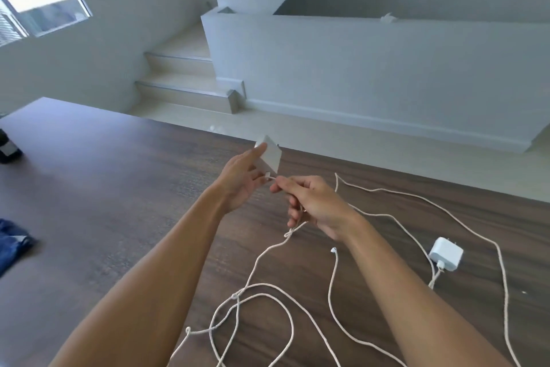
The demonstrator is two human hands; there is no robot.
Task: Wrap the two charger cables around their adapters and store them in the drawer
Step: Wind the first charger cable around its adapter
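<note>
My left hand [241, 185] holds a white square adapter [271, 156] above the dark wooden table [104, 173], near its far edge. My right hand [312, 203] pinches the white braided cable [256, 262] right where it plugs into that adapter. This cable hangs from my right hand and falls in loose loops on the table in front of me. A second white adapter [445, 253] lies flat on the table at the right, its own cable [503, 271] plugged in and sprawled in a wide curve. No drawer is visible.
A blue cloth [12, 244] lies at the table's left edge and a dark object [7, 148] sits further back on the left. Beyond the table's far edge are pale floor, stair steps [178, 83] and a low white wall.
</note>
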